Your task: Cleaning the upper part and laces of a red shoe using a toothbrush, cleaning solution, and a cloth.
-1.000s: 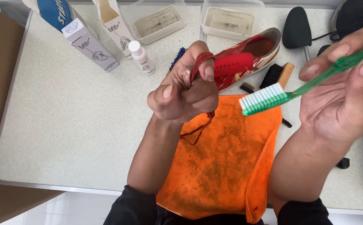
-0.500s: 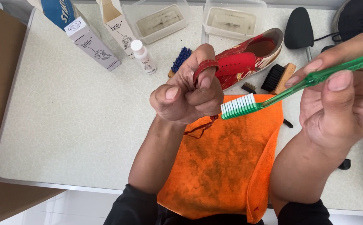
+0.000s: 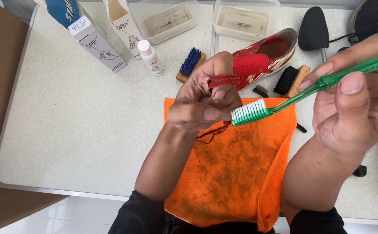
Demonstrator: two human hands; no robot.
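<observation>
Over the speckled table and orange towel, our left hand has rolled its fist-gripped red shoelace toward the green toothbrush pinched in our right hand, whose bristles now touch it.

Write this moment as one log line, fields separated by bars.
left hand: grips red shoelace | right hand: holds green plastic toothbrush | bristles beside left hand | below: stained orange cloth

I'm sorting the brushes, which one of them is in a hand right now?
The green toothbrush, gripped in the right hand. The blue-bristled brush and black-bristled brush lie untouched on the table.
</observation>
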